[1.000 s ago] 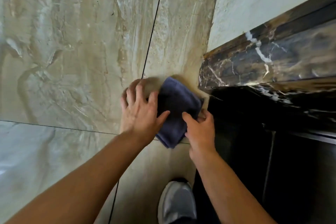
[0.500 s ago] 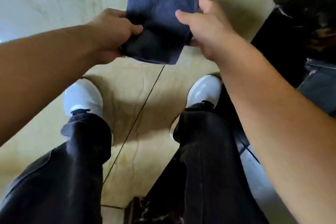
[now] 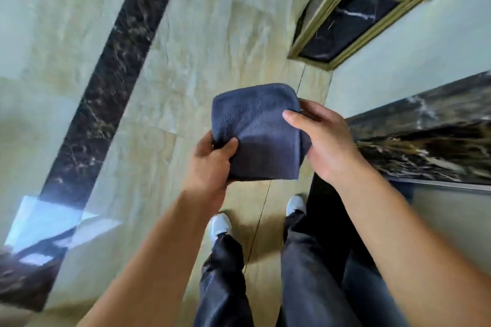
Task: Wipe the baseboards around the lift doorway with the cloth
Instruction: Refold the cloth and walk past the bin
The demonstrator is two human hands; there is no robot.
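A folded dark blue cloth (image 3: 256, 133) is held in the air over the floor, in front of me at waist height. My left hand (image 3: 211, 164) grips its lower left edge, thumb on top. My right hand (image 3: 322, 141) holds its right side, thumb across the top face and fingers underneath. To the right runs the dark brown marble baseboard (image 3: 430, 138) of the doorway surround, with the hands apart from it. A second dark marble piece in a brass frame (image 3: 353, 18) lies further off at the upper right.
The floor (image 3: 202, 42) is beige marble tile with a dark marble inlay strip (image 3: 106, 82) running diagonally on the left. My two legs in dark trousers and white shoes (image 3: 220, 223) stand below the hands. A bright window reflection (image 3: 45, 220) lies at the lower left.
The cloth has come off the floor by the baseboard corner and is held up in both hands. The view has swung from the floor, down to my legs, then out along the corridor.
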